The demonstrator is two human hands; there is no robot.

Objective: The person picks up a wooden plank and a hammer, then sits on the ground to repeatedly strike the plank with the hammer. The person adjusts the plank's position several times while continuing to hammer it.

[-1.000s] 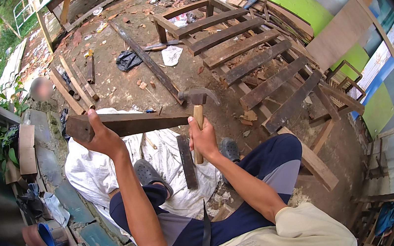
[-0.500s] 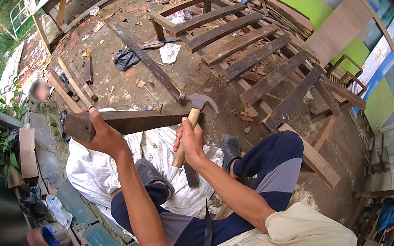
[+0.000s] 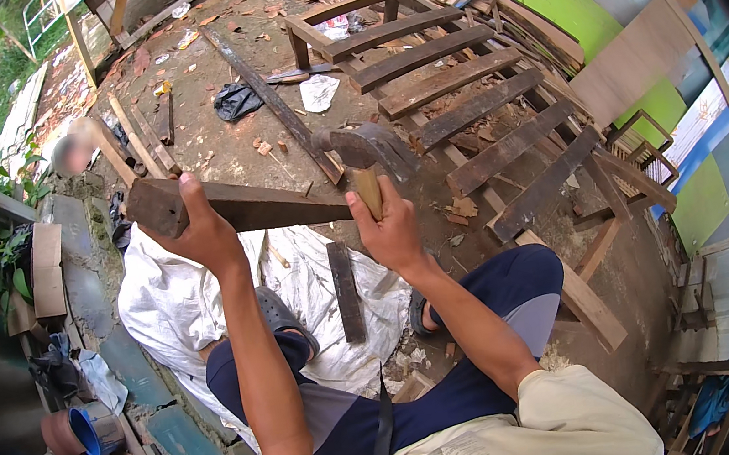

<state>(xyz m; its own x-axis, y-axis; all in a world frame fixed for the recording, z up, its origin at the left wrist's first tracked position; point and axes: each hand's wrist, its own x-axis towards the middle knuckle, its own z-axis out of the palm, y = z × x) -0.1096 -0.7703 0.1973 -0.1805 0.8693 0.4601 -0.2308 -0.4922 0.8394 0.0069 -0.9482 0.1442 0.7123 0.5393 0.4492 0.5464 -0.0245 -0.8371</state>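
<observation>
My left hand (image 3: 211,238) is closed around the near-left end of a dark wooden beam (image 3: 265,204), which is held up over a white sack (image 3: 167,299) on the ground. A nail (image 3: 309,188) sticks up from the beam's upper side, toward its right end. My right hand (image 3: 391,233) grips a claw hammer (image 3: 367,192) by its pale wooden handle. The hammer's head is smeared by motion and hangs just past the beam's right end. Between my feet, a short dark wood piece (image 3: 347,294) lies on the sack.
A slatted wooden frame (image 3: 480,109) occupies the ground on the right, with a loose plank (image 3: 582,305) nearer me. One long dark plank (image 3: 270,102) lies ahead. A low block wall (image 3: 139,368) runs along my left, beside a blue bucket (image 3: 101,430).
My right hand has moved right with the hammer, and the handle now stands more upright. The beam has shifted slightly right. More of the short wood piece shows.
</observation>
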